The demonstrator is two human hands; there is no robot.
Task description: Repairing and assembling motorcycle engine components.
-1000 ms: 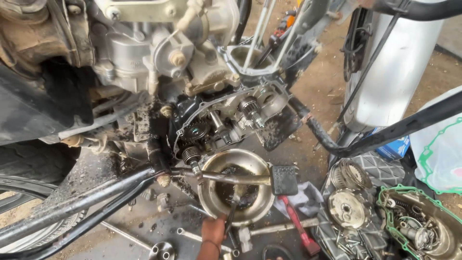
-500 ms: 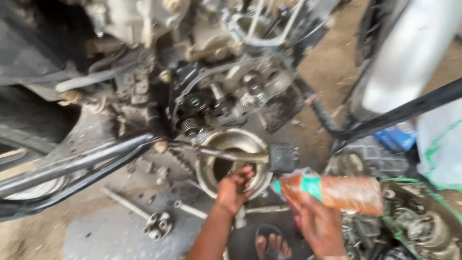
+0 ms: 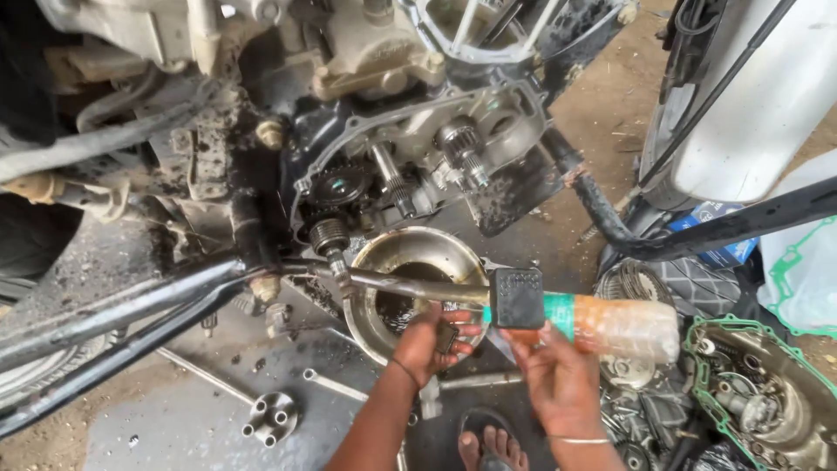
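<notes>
Bowl [image 3: 397, 253], a metal one holding dark liquid, sits on the oily floor [image 3: 174, 419] under the open engine [image 3: 418, 166], a footpeg bar [image 3: 410, 285] crossing above it. Left hand [image 3: 432, 342] curls at the bowl's near rim, fingers pinched on a small dark part [image 3: 447, 337]. Right hand [image 3: 558, 375], just beside it, grips a plastic bottle [image 3: 610, 323] lying sideways, neck towards the bowl. Further right lies an engine cover [image 3: 758, 392] with a green gasket.

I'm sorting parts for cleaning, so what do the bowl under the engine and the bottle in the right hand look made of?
Bowl: probably steel, its rim shiny under oil. Bottle in the right hand: apparently clear, orange-tinted plastic.
</notes>
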